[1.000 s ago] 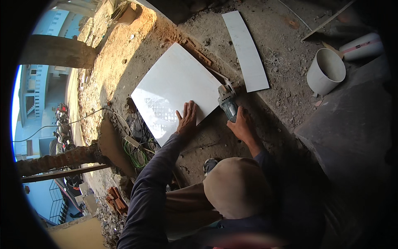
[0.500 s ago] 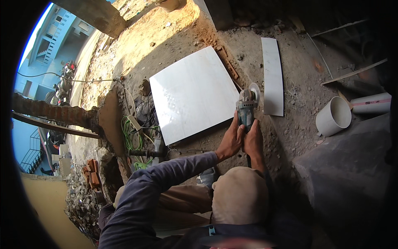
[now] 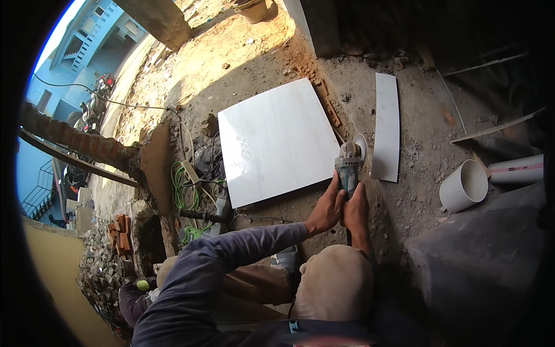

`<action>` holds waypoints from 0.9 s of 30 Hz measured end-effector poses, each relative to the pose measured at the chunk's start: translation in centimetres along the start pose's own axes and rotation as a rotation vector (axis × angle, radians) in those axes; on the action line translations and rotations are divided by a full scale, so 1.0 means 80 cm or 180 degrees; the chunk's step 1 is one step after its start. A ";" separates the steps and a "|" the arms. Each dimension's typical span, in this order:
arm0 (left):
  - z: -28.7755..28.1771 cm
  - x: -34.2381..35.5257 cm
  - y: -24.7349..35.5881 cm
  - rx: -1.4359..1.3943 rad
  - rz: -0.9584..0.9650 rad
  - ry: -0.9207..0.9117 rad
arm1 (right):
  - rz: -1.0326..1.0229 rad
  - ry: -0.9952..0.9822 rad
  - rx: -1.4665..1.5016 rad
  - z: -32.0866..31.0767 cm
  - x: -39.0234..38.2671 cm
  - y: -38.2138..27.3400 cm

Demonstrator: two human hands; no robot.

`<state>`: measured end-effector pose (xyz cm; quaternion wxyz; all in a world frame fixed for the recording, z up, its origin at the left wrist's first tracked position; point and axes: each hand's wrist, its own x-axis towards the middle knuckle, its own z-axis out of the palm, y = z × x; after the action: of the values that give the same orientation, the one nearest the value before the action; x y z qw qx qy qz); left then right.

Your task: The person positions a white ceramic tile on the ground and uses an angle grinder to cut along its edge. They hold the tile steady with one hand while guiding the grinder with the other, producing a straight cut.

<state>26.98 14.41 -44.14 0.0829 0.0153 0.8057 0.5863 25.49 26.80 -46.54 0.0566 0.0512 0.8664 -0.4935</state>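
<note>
An angle grinder (image 3: 348, 169) with a pale round disc (image 3: 361, 148) is gripped low on its body by both my hands. My left hand (image 3: 324, 211) wraps it from the left, its dark sleeve reaching up from the lower left. On the other side, my right hand (image 3: 355, 214) is closed round the handle. The disc stands beside the right corner of a big white tile slab (image 3: 277, 141); whether it touches the slab I cannot tell. Right of the disc lies a narrow white tile strip (image 3: 387, 127), apart from the slab.
A white cylindrical container (image 3: 464, 184) and a pale pipe (image 3: 517, 169) lie at right. Green cord (image 3: 184, 191) and a power strip (image 3: 191, 172) are left of the slab. Rubble (image 3: 101, 263) and red bricks (image 3: 121, 234) sit lower left. A bucket (image 3: 251, 10) stands at the far edge.
My view has shifted, so the slab and strip sit lower in the picture. Both hands keep the same hold on the grinder, which stays beside the slab's right corner.
</note>
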 end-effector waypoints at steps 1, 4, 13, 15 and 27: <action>0.000 0.000 -0.002 0.0021 0.0034 -0.0008 | -0.0039 0.0029 -0.0009 0.000 0.000 0.001; -0.001 -0.001 -0.001 0.0197 0.0223 -0.0070 | -0.0147 0.0005 0.0048 -0.002 -0.001 0.005; -0.181 -0.035 0.021 0.2300 0.0243 -0.2504 | -0.0323 -0.0303 0.1003 -0.037 -0.041 0.024; -0.236 -0.053 0.011 0.2636 0.0361 -0.2544 | -0.0217 -0.0630 0.1189 -0.046 -0.051 0.036; -0.215 -0.146 -0.083 0.0717 -0.0899 -0.1659 | 0.0944 -0.1693 0.2715 -0.050 -0.117 0.113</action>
<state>36.39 -5.33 -43.96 0.3649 0.0621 0.8114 0.4524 35.83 34.50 -50.84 0.3180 0.0648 0.5276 -0.7851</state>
